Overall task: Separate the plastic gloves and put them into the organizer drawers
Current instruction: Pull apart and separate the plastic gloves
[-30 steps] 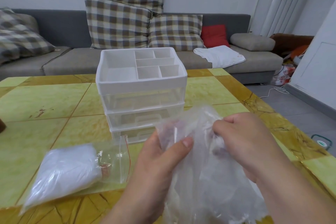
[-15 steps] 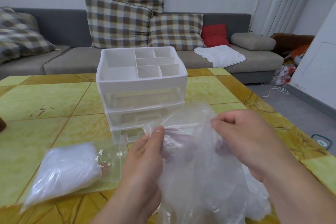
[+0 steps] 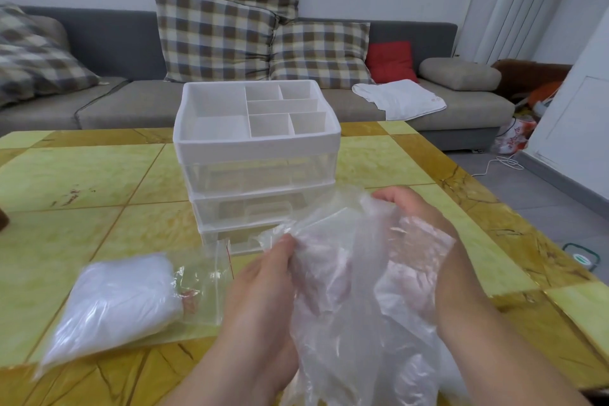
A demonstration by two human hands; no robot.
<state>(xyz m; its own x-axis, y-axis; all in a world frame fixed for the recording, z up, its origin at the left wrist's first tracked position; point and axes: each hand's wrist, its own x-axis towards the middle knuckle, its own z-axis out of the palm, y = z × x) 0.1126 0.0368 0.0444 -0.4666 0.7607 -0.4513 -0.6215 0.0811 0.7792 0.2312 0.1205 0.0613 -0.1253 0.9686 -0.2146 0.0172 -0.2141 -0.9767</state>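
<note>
A crumpled bunch of clear plastic gloves [image 3: 356,300] hangs between my two hands just above the table's near edge. My left hand [image 3: 260,303] pinches the film at its upper left corner. My right hand [image 3: 428,241] grips the film's upper right part, partly veiled by the plastic. Behind them stands the white organizer [image 3: 257,155], with an open divided tray on top and three clear drawers below, all closed. A zip bag [image 3: 131,300] stuffed with more white gloves lies on the table to the left.
The yellow-green tiled table [image 3: 82,181] fills the foreground; its right edge drops to a grey floor with a cable. Behind it a grey sofa [image 3: 115,102] carries checked cushions, a red cushion and a white cloth.
My left hand slid lower and to the right along the film. My right hand shifted right and the gloves spread wider between the hands.
</note>
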